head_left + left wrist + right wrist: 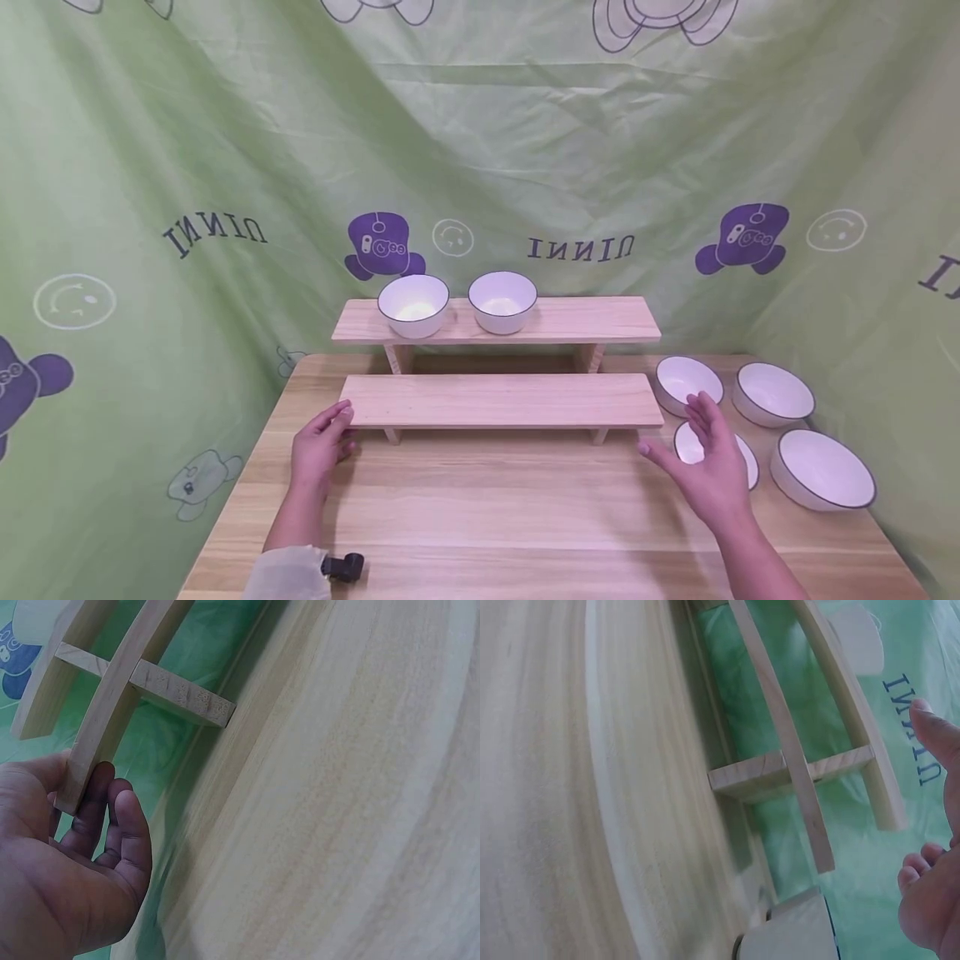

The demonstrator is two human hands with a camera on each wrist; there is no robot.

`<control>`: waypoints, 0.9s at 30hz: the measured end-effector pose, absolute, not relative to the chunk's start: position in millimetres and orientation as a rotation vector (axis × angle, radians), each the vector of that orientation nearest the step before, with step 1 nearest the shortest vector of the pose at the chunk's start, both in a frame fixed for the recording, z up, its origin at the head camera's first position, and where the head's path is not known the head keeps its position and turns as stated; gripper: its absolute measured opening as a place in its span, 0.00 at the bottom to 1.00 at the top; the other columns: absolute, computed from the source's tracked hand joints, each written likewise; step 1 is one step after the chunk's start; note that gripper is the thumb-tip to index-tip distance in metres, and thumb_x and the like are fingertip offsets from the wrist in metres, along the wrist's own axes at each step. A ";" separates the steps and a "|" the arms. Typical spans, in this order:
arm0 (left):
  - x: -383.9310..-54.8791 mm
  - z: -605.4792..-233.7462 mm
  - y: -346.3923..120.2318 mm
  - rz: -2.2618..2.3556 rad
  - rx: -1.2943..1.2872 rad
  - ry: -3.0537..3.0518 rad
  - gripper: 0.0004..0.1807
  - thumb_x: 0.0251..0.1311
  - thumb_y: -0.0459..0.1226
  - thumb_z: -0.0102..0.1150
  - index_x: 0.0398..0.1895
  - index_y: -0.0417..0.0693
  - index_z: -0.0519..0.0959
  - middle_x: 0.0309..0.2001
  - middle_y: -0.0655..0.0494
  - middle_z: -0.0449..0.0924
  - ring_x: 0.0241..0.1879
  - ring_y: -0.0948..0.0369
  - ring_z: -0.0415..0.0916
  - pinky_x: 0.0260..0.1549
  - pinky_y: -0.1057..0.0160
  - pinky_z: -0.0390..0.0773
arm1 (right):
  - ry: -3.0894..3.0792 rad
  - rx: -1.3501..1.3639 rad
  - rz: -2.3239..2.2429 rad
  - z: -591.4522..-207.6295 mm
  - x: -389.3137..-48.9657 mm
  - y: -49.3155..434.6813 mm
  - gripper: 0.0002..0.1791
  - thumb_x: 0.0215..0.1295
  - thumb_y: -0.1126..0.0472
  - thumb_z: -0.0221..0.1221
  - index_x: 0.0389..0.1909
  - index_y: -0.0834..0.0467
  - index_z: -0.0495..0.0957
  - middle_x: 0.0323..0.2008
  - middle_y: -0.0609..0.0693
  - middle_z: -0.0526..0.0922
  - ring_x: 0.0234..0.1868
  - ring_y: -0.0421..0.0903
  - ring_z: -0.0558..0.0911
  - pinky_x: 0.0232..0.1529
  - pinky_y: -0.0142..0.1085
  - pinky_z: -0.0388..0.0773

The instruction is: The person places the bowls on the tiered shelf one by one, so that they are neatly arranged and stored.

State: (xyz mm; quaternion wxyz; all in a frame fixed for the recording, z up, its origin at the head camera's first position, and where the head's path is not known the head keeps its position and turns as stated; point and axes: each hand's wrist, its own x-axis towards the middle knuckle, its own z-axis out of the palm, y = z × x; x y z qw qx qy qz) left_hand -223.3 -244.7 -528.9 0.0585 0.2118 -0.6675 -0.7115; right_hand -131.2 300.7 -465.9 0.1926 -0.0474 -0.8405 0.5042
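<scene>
My left hand pinches the left end of the lower board of a two-tier wooden shelf. In the left wrist view, this hand has its thumb over the board and its fingers curled beneath. My right hand hovers off the shelf's right end, thumb spread and fingers extended, holding nothing. Behind it, a white bowl is partly hidden. Two white bowls with dark rims, one left and one near the middle, stand on the upper board.
More white bowls stand on the table's right side, including a back one, a far-right one and a front one. A green printed curtain surrounds the wooden table at the back and sides.
</scene>
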 end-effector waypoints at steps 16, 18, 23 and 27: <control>-221.9 -530.7 -245.8 -2.174 0.646 -2.014 0.30 0.62 0.51 0.74 0.65 0.51 0.81 0.52 0.65 0.81 0.41 0.64 0.82 0.40 0.63 0.89 | -2.345 -0.264 1.307 -479.2 -116.5 312.3 0.62 0.48 0.59 0.83 0.81 0.59 0.55 0.73 0.64 0.67 0.72 0.66 0.68 0.64 0.11 0.56; -222.4 -530.7 -246.3 -2.179 0.642 -2.019 0.31 0.62 0.51 0.74 0.66 0.51 0.81 0.53 0.65 0.81 0.42 0.64 0.82 0.40 0.63 0.88 | -2.346 -0.272 1.289 -479.9 -115.1 314.7 0.63 0.47 0.59 0.83 0.81 0.60 0.55 0.74 0.64 0.67 0.71 0.66 0.69 0.64 0.11 0.56; -223.0 -528.7 -246.3 -2.191 0.638 -2.017 0.33 0.62 0.51 0.73 0.68 0.49 0.79 0.54 0.64 0.80 0.43 0.65 0.81 0.42 0.62 0.88 | -2.345 -0.312 1.280 -481.0 -112.7 319.8 0.64 0.46 0.58 0.84 0.81 0.59 0.55 0.75 0.64 0.66 0.72 0.66 0.67 0.71 0.18 0.55; -223.2 -526.2 -246.0 -2.203 0.640 -2.011 0.34 0.62 0.52 0.73 0.68 0.49 0.78 0.55 0.62 0.78 0.44 0.66 0.80 0.44 0.62 0.88 | -2.366 -0.364 1.277 -482.5 -110.0 323.0 0.66 0.46 0.56 0.84 0.82 0.57 0.53 0.76 0.63 0.64 0.73 0.66 0.65 0.79 0.39 0.56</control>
